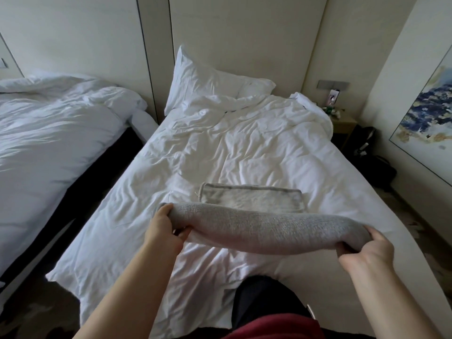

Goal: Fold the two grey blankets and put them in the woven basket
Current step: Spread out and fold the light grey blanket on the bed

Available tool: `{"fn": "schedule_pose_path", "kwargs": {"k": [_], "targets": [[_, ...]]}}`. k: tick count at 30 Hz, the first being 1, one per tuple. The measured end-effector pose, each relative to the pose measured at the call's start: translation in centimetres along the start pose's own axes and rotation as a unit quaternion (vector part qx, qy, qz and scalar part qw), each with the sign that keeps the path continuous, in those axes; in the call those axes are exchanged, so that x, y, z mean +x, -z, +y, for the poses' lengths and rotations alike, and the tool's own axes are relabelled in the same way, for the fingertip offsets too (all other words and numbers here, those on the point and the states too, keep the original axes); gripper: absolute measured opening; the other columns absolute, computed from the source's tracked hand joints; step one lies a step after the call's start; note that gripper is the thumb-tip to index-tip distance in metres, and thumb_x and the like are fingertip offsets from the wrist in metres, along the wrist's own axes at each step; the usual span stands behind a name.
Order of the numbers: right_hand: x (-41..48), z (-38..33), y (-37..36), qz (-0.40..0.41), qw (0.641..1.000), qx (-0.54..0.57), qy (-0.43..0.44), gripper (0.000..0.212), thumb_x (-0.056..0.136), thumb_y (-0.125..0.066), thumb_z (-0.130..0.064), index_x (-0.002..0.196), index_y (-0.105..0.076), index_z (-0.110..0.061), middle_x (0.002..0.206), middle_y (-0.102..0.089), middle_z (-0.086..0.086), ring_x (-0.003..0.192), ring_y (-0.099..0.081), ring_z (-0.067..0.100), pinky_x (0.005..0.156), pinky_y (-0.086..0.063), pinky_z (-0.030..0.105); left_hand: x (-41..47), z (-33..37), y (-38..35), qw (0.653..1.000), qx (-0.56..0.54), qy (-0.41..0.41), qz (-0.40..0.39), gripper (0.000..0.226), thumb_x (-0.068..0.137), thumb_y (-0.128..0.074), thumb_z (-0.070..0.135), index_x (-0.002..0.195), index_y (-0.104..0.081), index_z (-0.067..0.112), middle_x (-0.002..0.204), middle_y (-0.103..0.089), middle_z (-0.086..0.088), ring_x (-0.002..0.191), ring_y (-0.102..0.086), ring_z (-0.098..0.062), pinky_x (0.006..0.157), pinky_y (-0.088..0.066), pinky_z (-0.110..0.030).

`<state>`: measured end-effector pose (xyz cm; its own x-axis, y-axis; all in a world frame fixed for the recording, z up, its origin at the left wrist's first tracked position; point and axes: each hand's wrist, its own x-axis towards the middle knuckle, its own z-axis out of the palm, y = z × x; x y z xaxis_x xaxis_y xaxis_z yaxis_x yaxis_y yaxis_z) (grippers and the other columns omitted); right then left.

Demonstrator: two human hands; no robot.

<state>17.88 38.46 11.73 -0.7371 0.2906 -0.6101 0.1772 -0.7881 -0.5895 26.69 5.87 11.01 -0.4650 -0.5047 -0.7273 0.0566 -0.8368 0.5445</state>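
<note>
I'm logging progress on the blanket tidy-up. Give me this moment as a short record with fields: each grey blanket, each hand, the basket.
held blanket: grey, a long folded bundle, held over the bed
left hand: grips the held blanket's left end
right hand: grips its right end
second blanket: grey, folded flat, lying on the bed beyond the held one
woven basket: not in view
also there: pillow at the head, another bed on the left

- Soft, rather dim daylight; it reads cool blue on the bed (49, 133) to my left, warmer on the duvet (232, 148) ahead
- Deep shadow covers the floor (36, 314)
- Edges bow outward; the grey blanket (256, 231) I hold looks slightly blurred
</note>
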Motion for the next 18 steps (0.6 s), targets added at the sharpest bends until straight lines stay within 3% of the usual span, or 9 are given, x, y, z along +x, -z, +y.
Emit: {"fn": "schedule_pose_path", "kwargs": {"k": [4, 7, 10, 11, 12, 13, 14, 16, 18], "targets": [[2.5, -0.4, -4.7, 0.018, 1.000, 0.002, -0.026, 0.003, 0.083, -0.059, -0.015, 0.085, -0.062, -0.016, 0.102, -0.064, 0.004, 0.095, -0.062, 0.021, 0.073, -0.055, 0.034, 2.9, 0.9, -4.5, 1.000, -0.002, 0.020, 0.013, 0.057, 0.079, -0.073, 0.019, 0.131, -0.051, 0.014, 0.136, -0.047, -0.011, 0.101, -0.048, -0.026, 0.055, -0.048, -0.038], [5.7, -0.1, -8.8, 0.038, 0.999, 0.005, -0.017, 0.003, 0.087, -0.059, -0.018, 0.087, -0.059, -0.015, 0.101, -0.060, 0.007, 0.095, -0.060, 0.023, 0.076, -0.056, 0.035, 6.4, 1.5, -8.7, 1.000, -0.004, 0.012, 0.014, 0.053, 0.081, -0.072, 0.020, 0.130, -0.052, 0.014, 0.131, -0.047, -0.011, 0.100, -0.051, -0.026, 0.053, -0.051, -0.037], [10.8, 1.7, -12.9, -0.002, 1.000, -0.014, 0.017, 0.015, 0.089, -0.056, -0.023, 0.096, -0.061, -0.010, 0.106, -0.063, 0.010, 0.095, -0.062, 0.024, 0.072, -0.056, 0.035, 11.6, 1.0, -12.6, 0.995, 0.015, -0.079, -0.057, 0.044, 0.088, -0.065, 0.023, 0.129, -0.051, 0.019, 0.122, -0.055, -0.009, 0.091, -0.060, -0.020, 0.061, -0.052, -0.031], [13.1, 3.0, -13.7, -0.007, 0.997, -0.070, 0.031, 0.022, 0.090, -0.055, -0.025, 0.103, -0.061, -0.009, 0.109, -0.063, 0.012, 0.095, -0.062, 0.024, 0.073, -0.054, 0.035, 13.7, 0.4, -13.4, 0.985, 0.083, -0.135, -0.072, 0.045, 0.089, -0.062, 0.026, 0.131, -0.048, 0.022, 0.120, -0.058, -0.006, 0.090, -0.061, -0.017, 0.067, -0.050, -0.028], [15.6, 4.5, -14.1, 0.004, 0.982, -0.180, 0.060, 0.027, 0.090, -0.056, -0.026, 0.110, -0.061, -0.009, 0.110, -0.062, 0.014, 0.095, -0.061, 0.026, 0.075, -0.050, 0.036, 15.8, -0.5, -13.7, 0.954, 0.206, -0.206, -0.076, 0.048, 0.089, -0.062, 0.027, 0.134, -0.046, 0.025, 0.119, -0.059, -0.001, 0.093, -0.061, -0.016, 0.073, -0.046, -0.025], [18.0, 6.4, -13.8, 0.021, 0.939, -0.327, 0.106, 0.033, 0.089, -0.059, -0.027, 0.117, -0.061, -0.010, 0.112, -0.061, 0.016, 0.096, -0.060, 0.028, 0.078, -0.047, 0.036, 18.1, -1.8, -13.5, 0.892, 0.357, -0.266, -0.073, 0.051, 0.088, -0.062, 0.029, 0.137, -0.045, 0.024, 0.118, -0.059, 0.003, 0.099, -0.060, -0.017, 0.077, -0.044, -0.025], [20.0, 8.4, -12.9, 0.027, 0.870, -0.473, 0.139, 0.040, 0.088, -0.061, -0.029, 0.123, -0.059, -0.009, 0.117, -0.061, 0.018, 0.100, -0.059, 0.030, 0.082, -0.046, 0.036, 20.3, -3.3, -13.0, 0.811, 0.500, -0.293, -0.077, 0.052, 0.089, -0.062, 0.030, 0.138, -0.045, 0.022, 0.120, -0.059, 0.002, 0.108, -0.059, -0.021, 0.084, -0.044, -0.028], [22.7, 12.0, -10.2, 0.007, 0.735, -0.666, 0.131, 0.053, 0.087, -0.064, -0.029, 0.132, -0.053, -0.003, 0.131, -0.055, 0.022, 0.119, -0.053, 0.035, 0.098, -0.042, 0.038, 24.2, -6.5, -11.0, 0.667, 0.705, -0.224, -0.092, 0.060, 0.092, -0.056, 0.040, 0.145, -0.037, 0.017, 0.139, -0.050, -0.005, 0.127, -0.048, -0.026, 0.102, -0.039, -0.032], [24.5, 13.7, -8.0, 0.000, 0.667, -0.734, 0.131, 0.055, 0.086, -0.065, -0.026, 0.132, -0.052, 0.002, 0.134, -0.052, 0.026, 0.125, -0.047, 0.038, 0.103, -0.036, 0.038, 26.5, -8.9, -8.8, 0.568, 0.801, -0.166, -0.088, 0.069, 0.092, -0.049, 0.051, 0.149, -0.030, 0.017, 0.152, -0.035, -0.004, 0.137, -0.036, -0.024, 0.112, -0.029, -0.032]]}}
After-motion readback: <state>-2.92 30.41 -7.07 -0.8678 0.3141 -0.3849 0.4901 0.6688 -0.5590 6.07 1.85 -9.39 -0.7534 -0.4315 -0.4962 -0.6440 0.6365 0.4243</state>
